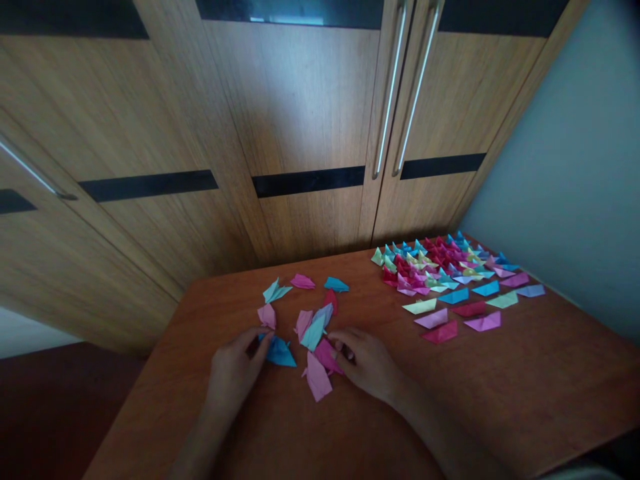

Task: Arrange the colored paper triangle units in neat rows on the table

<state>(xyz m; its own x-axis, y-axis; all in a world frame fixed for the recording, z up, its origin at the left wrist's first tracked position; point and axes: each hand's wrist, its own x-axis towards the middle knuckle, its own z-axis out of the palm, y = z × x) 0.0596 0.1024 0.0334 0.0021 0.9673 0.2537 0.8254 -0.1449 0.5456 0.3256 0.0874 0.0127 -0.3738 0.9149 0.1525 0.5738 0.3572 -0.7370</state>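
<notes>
My left hand (235, 365) pinches a blue folded paper crane (281, 352) by its upper left end, thumb against forefinger. On the other side, my right hand (367, 363) has curled fingers at the right edge of a magenta paper crane (326, 355), thumb and forefinger on it. A light blue paper crane (314, 332) lies just above the magenta one. Below it is a pink paper crane (318, 377), its wings flat on the table. Another pink crane (267, 315) rests above my left fingertips.
More folded paper pieces lie behind, including a teal one (276, 291) and a blue one (337, 285). Many coloured paper boats (440, 263) crowd the right rear of the brown table (450, 393). Wooden cabinet doors (300, 100) stand behind; a wall (565, 173) borders the right.
</notes>
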